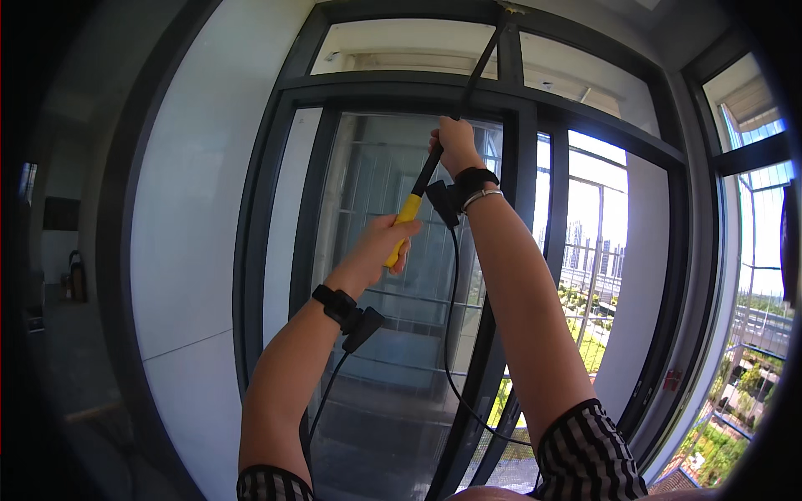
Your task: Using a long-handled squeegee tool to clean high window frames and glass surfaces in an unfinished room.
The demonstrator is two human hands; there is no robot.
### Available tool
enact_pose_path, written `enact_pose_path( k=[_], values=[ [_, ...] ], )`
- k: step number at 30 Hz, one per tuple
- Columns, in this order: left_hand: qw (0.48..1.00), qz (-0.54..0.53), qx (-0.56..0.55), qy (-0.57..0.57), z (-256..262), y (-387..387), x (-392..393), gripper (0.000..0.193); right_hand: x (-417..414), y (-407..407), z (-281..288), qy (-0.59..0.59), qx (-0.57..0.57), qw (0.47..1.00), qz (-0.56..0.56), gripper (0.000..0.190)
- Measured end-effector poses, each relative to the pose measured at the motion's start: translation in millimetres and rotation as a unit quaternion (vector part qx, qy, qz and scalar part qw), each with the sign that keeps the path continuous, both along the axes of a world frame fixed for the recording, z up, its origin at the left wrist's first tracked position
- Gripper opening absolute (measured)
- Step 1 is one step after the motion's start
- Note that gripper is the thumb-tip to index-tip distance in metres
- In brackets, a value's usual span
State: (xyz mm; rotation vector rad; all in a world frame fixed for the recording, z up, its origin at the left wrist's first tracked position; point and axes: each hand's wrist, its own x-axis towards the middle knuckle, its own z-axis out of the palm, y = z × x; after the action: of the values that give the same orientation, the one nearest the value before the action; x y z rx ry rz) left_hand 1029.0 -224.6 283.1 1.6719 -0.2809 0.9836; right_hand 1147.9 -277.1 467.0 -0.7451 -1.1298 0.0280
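A long black pole (481, 66) with a yellow grip (407, 211) slants upward in front of a dark-framed glass door. My left hand (381, 243) is wrapped around the yellow grip at the pole's lower end. Higher up, my right hand (456, 141) clasps the black shaft. The pole's upper end reaches the top of the frame near the ceiling, where a small yellowish part (514, 10) shows; its exact form is too small to tell. Behind my hands are the sliding door's glass pane (395, 338) and the transom windows (413, 47).
Black wrist straps carry devices with cables; one cable (452, 300) hangs below my right wrist. A white wall panel (194, 188) stands at left, beside a dim room. Windows with metal bars (598, 250) are at right, with greenery and buildings outside. A red object (673, 379) sits near the right frame.
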Motion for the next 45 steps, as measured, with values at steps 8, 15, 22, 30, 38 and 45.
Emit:
enact_pose_path(
  k=[8, 15, 22, 30, 38, 45],
  values=[
    [0.996, 0.073, 0.039, -0.040, 10.7, 6.2, -24.4, 0.021, -22.3, 9.4, 16.7, -0.024, 0.005, 0.999, 0.041, 0.014],
    [0.978, 0.197, 0.063, -0.037, 2.0, -17.7, -0.5, 0.018, -12.2, -4.0, 2.5, -0.004, 0.060, 0.997, 0.053, 0.011],
    [0.880, 0.409, 0.199, -0.140, -10.1, 5.5, 34.2, 0.023, -0.4, 0.1, -2.4, -0.003, 0.063, 0.992, 0.109, 0.012],
    [0.835, 0.485, 0.227, -0.126, -13.3, -6.7, 41.4, 0.024, 18.5, 4.3, -7.9, -0.007, 0.077, 0.983, 0.164, 0.014],
    [0.979, 0.190, 0.053, -0.055, -14.3, -9.4, 45.5, 0.021, 28.9, 7.9, -11.7, 0.002, 0.074, 0.995, 0.065, 0.014],
    [0.997, 0.063, -0.009, -0.038, -9.4, -12.7, 27.8, 0.018, 19.5, 3.2, -6.0, -0.022, 0.051, 0.998, 0.012, 0.014]
  ],
)
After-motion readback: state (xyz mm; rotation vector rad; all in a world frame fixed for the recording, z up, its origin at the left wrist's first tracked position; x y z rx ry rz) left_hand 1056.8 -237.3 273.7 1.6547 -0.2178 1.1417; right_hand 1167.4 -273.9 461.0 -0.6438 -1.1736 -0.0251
